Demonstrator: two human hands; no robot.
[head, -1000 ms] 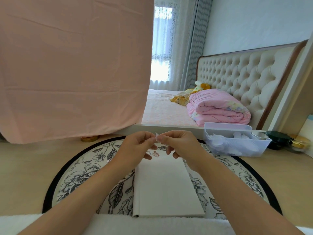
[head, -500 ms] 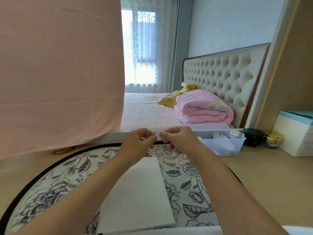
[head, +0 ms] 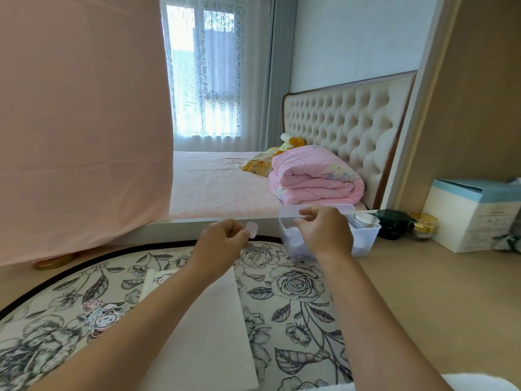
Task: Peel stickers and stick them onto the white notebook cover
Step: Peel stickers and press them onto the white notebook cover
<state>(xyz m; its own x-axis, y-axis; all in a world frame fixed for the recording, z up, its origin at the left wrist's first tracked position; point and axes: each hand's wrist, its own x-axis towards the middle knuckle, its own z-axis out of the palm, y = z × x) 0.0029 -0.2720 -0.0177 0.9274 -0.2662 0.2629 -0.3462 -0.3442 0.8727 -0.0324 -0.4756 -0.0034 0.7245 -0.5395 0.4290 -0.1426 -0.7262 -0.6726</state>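
The white notebook [head: 208, 320] lies shut on a round floral mat [head: 296, 286], partly under my left forearm. Above its far edge, my left hand [head: 221, 242] pinches a small pale pink sticker [head: 252, 230] between thumb and forefinger. My right hand [head: 324, 232] is off to the right, over a clear plastic bin [head: 363, 241], its fingers curled; a pale scrap of backing shows at its fingertips. Cartoon stickers [head: 98, 316] lie on the mat to the left of the notebook.
Right of the bin stand a dark green jar [head: 392, 224], a gold-lidded jar [head: 423, 224] and a blue and white box [head: 473, 215]. A pink cloth [head: 79, 122] hangs at the left, a gold lid [head: 53, 261] below it. A bed lies behind the desk.
My hands were pinched together on the sticker; now they are apart. The left keeps the sticker, and the right has moved right over the bin. The camera has tilted and turned right.
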